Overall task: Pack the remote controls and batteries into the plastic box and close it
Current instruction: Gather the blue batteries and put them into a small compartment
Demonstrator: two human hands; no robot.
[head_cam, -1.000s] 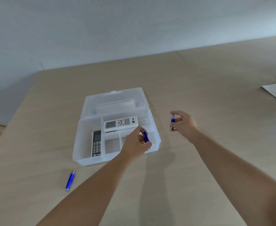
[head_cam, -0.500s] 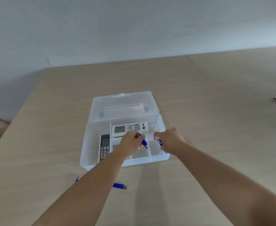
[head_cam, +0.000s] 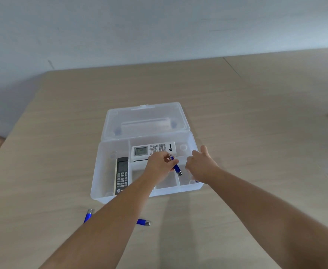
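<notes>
Box (head_cam: 101, 171) open, holding white remote (head_cam: 153, 151) and black remote (head_cam: 122, 175).

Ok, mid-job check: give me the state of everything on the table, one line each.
plastic box: lid open, lying back.
white remote: in a rear compartment.
black remote: in the left compartment.
left hand: pinching a blue battery over the box.
right hand: fingers open over the right front compartment.
two loose batteries: on the table, unpacked.

Blue batteries (head_cam: 175, 166), white remote (head_cam: 154, 151), black remote (head_cam: 122, 175) (translucent box (head_cam: 105, 167)).
</notes>
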